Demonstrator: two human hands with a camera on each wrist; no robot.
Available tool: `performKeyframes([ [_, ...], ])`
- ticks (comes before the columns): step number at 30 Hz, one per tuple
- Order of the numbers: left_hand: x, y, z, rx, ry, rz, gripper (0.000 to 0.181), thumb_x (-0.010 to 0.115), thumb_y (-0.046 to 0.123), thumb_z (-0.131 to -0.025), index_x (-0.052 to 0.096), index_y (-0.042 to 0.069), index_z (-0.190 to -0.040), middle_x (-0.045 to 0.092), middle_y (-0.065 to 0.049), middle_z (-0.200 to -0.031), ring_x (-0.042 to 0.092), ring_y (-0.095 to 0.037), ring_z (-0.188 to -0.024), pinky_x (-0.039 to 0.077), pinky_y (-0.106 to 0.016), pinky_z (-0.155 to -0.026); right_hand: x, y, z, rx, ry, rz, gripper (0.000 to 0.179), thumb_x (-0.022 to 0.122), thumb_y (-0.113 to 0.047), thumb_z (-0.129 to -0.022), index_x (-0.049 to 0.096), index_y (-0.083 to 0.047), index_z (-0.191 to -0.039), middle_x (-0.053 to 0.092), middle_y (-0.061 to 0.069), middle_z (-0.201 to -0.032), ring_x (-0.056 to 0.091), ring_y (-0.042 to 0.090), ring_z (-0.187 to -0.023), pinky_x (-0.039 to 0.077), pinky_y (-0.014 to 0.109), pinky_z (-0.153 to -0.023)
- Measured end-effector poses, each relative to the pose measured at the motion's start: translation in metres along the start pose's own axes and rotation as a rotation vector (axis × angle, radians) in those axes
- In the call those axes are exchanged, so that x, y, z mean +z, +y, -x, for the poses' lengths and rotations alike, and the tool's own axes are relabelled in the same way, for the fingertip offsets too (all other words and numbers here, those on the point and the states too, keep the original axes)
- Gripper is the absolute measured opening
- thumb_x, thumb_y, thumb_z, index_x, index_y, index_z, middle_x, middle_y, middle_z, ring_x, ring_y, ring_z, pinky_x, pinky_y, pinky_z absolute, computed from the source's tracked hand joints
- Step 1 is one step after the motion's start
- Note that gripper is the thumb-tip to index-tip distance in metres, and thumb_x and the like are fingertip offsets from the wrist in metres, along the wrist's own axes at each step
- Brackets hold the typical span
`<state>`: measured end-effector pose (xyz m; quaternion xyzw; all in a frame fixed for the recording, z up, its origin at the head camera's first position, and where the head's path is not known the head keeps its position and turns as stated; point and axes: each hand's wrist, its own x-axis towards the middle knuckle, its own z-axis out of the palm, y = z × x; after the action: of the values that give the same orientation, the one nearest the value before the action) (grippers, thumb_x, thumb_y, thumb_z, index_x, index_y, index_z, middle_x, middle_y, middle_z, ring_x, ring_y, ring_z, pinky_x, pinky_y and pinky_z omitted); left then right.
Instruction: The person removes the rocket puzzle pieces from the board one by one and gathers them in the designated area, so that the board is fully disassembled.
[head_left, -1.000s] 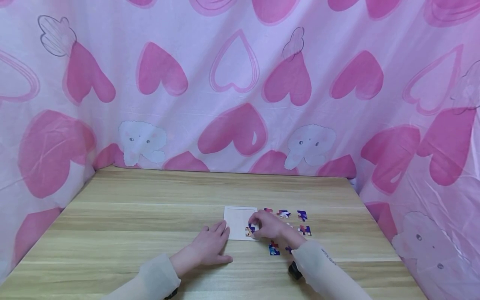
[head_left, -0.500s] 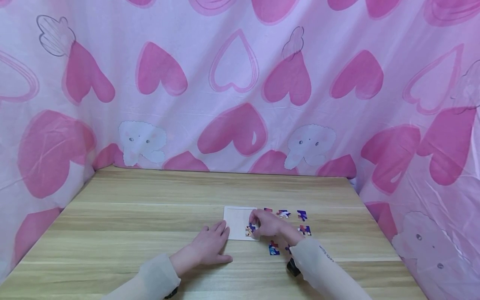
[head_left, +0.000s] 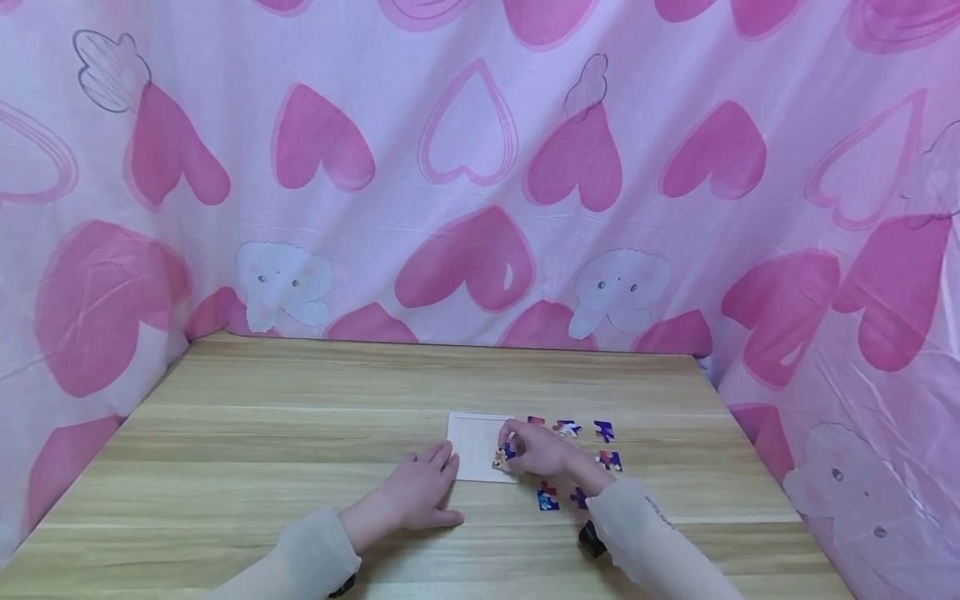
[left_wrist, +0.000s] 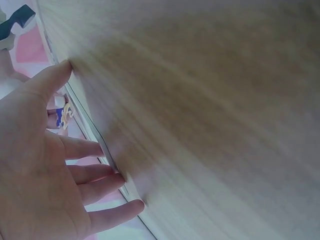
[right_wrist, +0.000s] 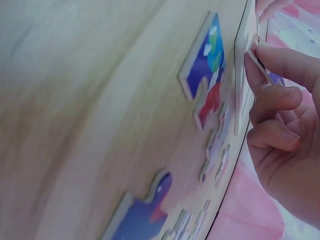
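A pale square puzzle tray (head_left: 472, 442) with a raised rim lies on the wooden table. My left hand (head_left: 423, 492) rests flat beside it, fingers extended, their tips at the tray's left edge. In the left wrist view those fingers (left_wrist: 100, 190) are spread along the rim. Over the tray's lower right corner, my right hand (head_left: 536, 448) pinches a jigsaw piece (head_left: 501, 458) between thumb and fingers. The piece is purple with a tan-and-yellow pattern. From the right wrist it appears tilted, its thin edge showing, partly hidden by the fingers.
Loose jigsaw pieces lie right of the tray: a blue-and-red one (head_left: 548, 497) in front, a purple one (head_left: 604, 431) at the back, a red-and-purple one (head_left: 610, 460) on the right. My right forearm covers part of this group. A pink heart-patterned curtain (head_left: 472, 250) stands behind the table.
The pinched piece has turned and tipped slightly in my right fingers, staying over the same corner of the tray. My left hand has stayed in place.
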<state>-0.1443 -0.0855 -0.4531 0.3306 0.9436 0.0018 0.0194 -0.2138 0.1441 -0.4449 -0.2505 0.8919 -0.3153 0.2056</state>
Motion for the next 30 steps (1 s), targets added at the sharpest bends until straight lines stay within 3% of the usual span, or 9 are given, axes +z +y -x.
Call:
performKeyframes([
  [7,0.001,0.000,0.000,-0.003,-0.002,-0.003,0.082,0.052,0.061,-0.075,0.043,-0.002,-0.127,0.037,-0.021,-0.131,0.035,-0.031,-0.119,0.039,-0.051,-0.082,-0.004,0.005,0.005,-0.011,-0.008,-0.072,0.022,0.063,-0.011,-0.081,0.050,-0.019,-0.096,0.055,-0.001,-0.074,0.050,0.016,-0.062,0.042,0.028,-0.056],
  [19,0.001,0.000,0.000,0.004,0.004,-0.011,0.081,0.052,0.060,-0.076,0.043,-0.002,-0.127,0.037,-0.021,-0.131,0.036,-0.031,-0.119,0.039,-0.051,-0.082,-0.017,0.017,0.021,-0.144,0.007,-0.034,0.023,0.060,-0.006,-0.082,0.053,-0.013,-0.103,0.052,-0.002,-0.075,0.048,0.014,-0.065,0.042,0.028,-0.059],
  [30,0.002,0.000,0.000,0.011,0.013,-0.013,0.081,0.052,0.060,-0.076,0.043,-0.003,-0.126,0.038,-0.021,-0.131,0.036,-0.031,-0.118,0.039,-0.051,-0.081,-0.028,0.037,0.044,-0.057,0.025,-0.051,0.027,0.061,-0.011,-0.083,0.054,-0.015,-0.109,0.051,-0.001,-0.077,0.048,0.016,-0.067,0.042,0.028,-0.056],
])
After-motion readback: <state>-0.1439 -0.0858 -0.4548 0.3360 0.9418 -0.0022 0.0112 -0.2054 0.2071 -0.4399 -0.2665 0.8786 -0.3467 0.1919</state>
